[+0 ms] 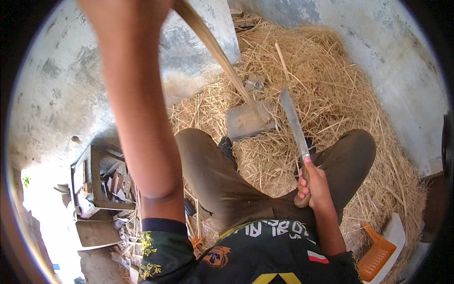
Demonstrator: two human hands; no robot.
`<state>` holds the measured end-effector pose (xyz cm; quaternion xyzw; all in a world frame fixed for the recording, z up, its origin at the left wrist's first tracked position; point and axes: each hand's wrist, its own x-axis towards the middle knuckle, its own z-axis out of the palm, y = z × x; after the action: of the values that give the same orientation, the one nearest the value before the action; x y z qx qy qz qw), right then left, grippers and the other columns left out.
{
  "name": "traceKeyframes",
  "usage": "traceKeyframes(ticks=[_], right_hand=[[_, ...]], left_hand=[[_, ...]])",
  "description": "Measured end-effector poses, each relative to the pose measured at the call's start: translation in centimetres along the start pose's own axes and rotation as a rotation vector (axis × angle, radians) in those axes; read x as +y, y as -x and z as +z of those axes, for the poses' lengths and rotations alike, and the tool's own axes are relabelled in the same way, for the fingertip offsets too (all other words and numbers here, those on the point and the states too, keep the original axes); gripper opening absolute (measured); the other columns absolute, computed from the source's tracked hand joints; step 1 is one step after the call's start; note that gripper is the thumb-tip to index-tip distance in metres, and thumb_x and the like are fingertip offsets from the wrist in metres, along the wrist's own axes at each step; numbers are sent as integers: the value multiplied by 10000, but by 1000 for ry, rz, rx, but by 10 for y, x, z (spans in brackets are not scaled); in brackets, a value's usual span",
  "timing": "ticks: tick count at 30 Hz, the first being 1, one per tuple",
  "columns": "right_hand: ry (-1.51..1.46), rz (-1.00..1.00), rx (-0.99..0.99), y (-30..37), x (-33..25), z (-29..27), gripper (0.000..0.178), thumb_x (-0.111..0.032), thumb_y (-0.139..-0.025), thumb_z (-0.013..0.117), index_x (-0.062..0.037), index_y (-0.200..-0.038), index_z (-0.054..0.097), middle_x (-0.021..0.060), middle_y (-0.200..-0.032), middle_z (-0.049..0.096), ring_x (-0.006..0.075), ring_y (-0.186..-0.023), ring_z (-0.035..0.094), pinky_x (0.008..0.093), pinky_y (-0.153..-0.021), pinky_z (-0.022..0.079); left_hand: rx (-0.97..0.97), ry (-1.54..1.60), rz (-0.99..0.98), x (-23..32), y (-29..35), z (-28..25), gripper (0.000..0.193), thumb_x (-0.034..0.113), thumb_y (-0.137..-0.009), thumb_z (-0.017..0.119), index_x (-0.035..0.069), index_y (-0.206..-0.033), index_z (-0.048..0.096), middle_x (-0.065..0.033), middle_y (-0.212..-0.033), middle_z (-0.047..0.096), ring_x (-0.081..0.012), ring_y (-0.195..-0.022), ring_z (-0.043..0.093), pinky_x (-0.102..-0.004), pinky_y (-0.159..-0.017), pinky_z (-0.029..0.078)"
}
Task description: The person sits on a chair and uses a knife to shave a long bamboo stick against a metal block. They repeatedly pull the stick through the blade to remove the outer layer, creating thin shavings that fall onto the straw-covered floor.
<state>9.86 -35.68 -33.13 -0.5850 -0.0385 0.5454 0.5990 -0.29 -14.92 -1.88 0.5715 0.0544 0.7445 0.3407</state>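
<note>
My left arm reaches up to the top edge, where my left hand (130, 12) is partly cut off and its fingers are mostly hidden. From it a long wooden strip (220, 57), perhaps bamboo, slants down to the right. Its lower end meets a flat wooden block (243, 122) on the straw between my feet. My right hand (314, 184) is closed around the wooden handle of a machete (294, 120). The blade points up and slightly left, to the right of the block and apart from the strip.
Straw or fine shavings (317, 61) cover the floor around my bent legs. A wooden frame (101, 182) with scraps stands at left. An orange perforated plastic piece (377, 253) lies at lower right. Pale walls (392, 61) rise behind; a small strapped object (255, 84) lies beyond the block.
</note>
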Motion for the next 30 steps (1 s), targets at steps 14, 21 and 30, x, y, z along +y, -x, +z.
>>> traceKeyframes(ticks=[14,21,30], right_hand=[[-47,-782,82,24,-58,55,492,-512,-1041,488,-82,-803,499,-26,-554,429,68,-382,394,242,-372,364],[330,-389,-6,-16,-21,36,506,-521,-1039,484,-99,-760,468,-25,-543,408,73,-388,402,252,-371,368],[46,-706,-4,22,-30,59,499,-503,-1045,482,-77,-787,491,-30,-555,428,90,-409,426,272,-393,388]], left_hand=[[-128,139,-179,-98,54,0,508,478,-1081,394,153,-692,418,46,-553,354,-63,-432,315,-239,-391,275],[-113,181,-173,-94,52,-41,612,661,-987,470,86,-796,388,5,-612,280,-107,-464,230,-288,-421,211],[-106,195,-187,-99,45,-48,581,642,-999,466,84,-855,397,11,-614,278,-98,-474,216,-293,-424,188]])
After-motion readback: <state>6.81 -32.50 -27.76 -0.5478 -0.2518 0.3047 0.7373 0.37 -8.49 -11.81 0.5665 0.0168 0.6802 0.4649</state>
